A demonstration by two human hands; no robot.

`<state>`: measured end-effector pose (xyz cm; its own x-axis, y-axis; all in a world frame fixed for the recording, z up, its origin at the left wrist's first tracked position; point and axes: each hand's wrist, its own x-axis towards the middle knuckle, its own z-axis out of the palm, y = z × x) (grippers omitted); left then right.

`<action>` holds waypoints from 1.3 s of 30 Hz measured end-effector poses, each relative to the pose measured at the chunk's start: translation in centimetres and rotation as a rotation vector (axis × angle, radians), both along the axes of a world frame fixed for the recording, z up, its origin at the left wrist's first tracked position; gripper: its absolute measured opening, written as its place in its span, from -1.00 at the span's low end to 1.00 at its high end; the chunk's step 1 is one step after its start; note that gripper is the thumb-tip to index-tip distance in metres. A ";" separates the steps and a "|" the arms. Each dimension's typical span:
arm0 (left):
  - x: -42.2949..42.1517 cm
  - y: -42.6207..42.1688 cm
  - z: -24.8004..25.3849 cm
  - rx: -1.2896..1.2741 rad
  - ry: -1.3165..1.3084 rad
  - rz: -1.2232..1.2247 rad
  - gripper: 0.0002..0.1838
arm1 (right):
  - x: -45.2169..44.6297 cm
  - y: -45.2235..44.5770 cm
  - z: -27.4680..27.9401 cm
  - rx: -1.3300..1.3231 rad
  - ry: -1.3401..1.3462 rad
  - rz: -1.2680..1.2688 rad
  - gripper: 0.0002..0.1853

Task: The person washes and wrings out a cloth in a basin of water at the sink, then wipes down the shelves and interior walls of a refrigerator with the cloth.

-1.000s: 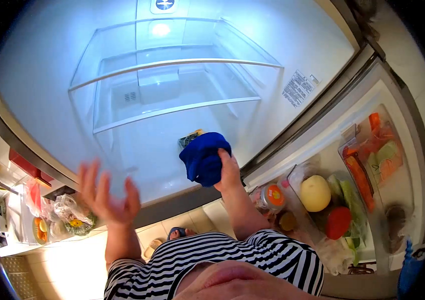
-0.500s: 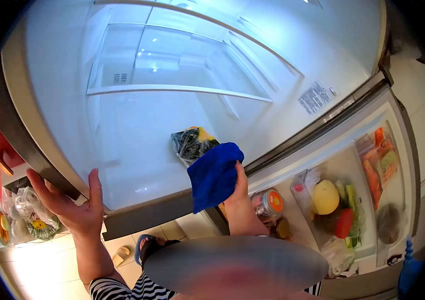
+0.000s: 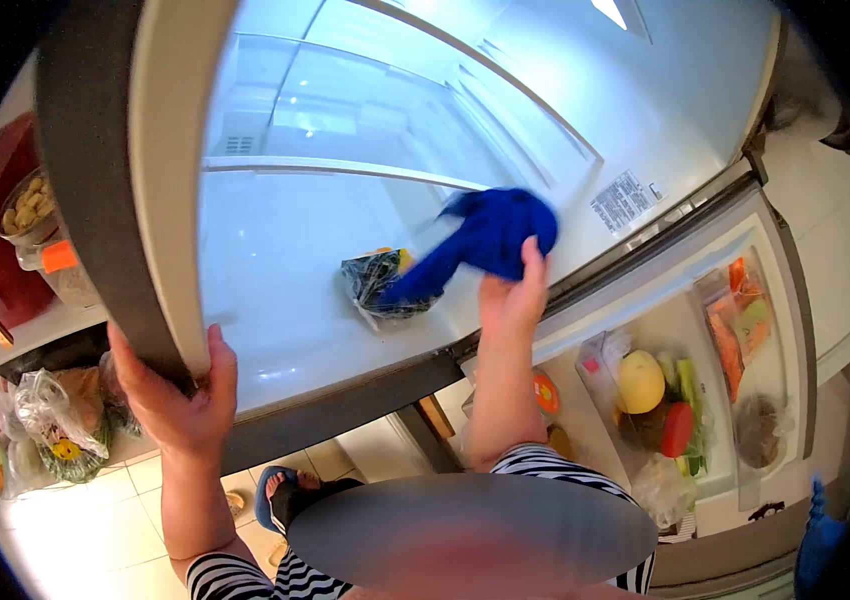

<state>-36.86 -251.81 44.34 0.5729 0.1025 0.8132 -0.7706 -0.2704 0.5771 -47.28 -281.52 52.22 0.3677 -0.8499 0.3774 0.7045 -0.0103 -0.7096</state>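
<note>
My right hand (image 3: 513, 300) is raised inside the refrigerator compartment, gripping a blue cloth (image 3: 495, 235). The cloth is blurred, and its loose end trails down to the left, in front of a plastic-wrapped dark package (image 3: 373, 275) on the compartment floor. That package has a yellow part, and the cloth partly hides it. At the left, my left hand (image 3: 185, 400) wraps round the lower part of the refrigerator's left front edge (image 3: 160, 200), with the thumb on the inner side and fingers on the outer side.
A glass shelf (image 3: 345, 172) crosses the compartment above. On the right the open refrigerator door (image 3: 795, 330) carries bagged vegetables, a yellow round fruit (image 3: 642, 382) and jars. Left of the refrigerator stand plastic-bagged foods (image 3: 60, 420) and a bowl of nuts (image 3: 30, 208).
My right hand has moved up and to the right with the blue cloth, uncovering more of the package. My left hand has closed round the refrigerator's edge. The view has shifted.
</note>
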 end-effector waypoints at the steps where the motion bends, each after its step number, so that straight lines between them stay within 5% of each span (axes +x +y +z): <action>1: -0.2 0.1 0.4 0.020 0.011 0.008 -0.13 | 0.9 -0.5 0.9 -0.199 0.020 -0.152 -0.67; 2: -0.2 0.0 0.7 0.017 0.013 0.009 -0.13 | 1.9 -1.2 1.9 -0.401 0.038 -0.302 -0.67; 6: -0.2 0.5 0.8 -0.015 0.070 -0.136 -0.15 | 5.6 -8.1 4.3 -1.586 0.805 -1.209 -0.70; 11: 0.2 0.5 1.5 -0.010 0.023 -0.200 -0.15 | 9.1 -12.9 8.4 -1.447 1.803 -0.937 -0.72; 14: 0.4 0.5 1.3 -0.024 0.012 -0.203 -0.14 | 10.5 -12.1 9.7 -1.445 1.976 -0.882 -0.72; 19: 0.1 0.6 1.6 0.039 0.154 -0.191 -0.13 | 11.4 -13.3 11.0 -1.553 1.880 -0.842 -0.60; 22: 0.5 0.4 0.7 -0.008 0.024 -0.172 -0.13 | 12.8 -12.3 12.3 -1.612 1.699 -0.796 -0.61; 30: -0.3 0.4 -0.9 -0.030 0.159 -0.148 -0.14 | 19.9 -16.2 12.4 -1.523 1.785 -0.686 -0.58; 32: -0.4 0.5 -1.9 -0.045 0.132 -0.157 -0.13 | 23.7 -22.4 10.3 -1.714 1.786 -0.703 -0.61; 39: -0.3 0.5 -1.3 -0.031 0.150 -0.167 -0.14 | 25.7 -22.5 10.6 -1.769 1.456 -0.706 -0.68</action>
<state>-37.16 -251.33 43.00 0.6985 0.0200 0.7153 -0.7079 -0.1266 0.6949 -21.55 -303.98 62.83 0.8661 -0.2065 0.4553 -0.4059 -0.8221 0.3992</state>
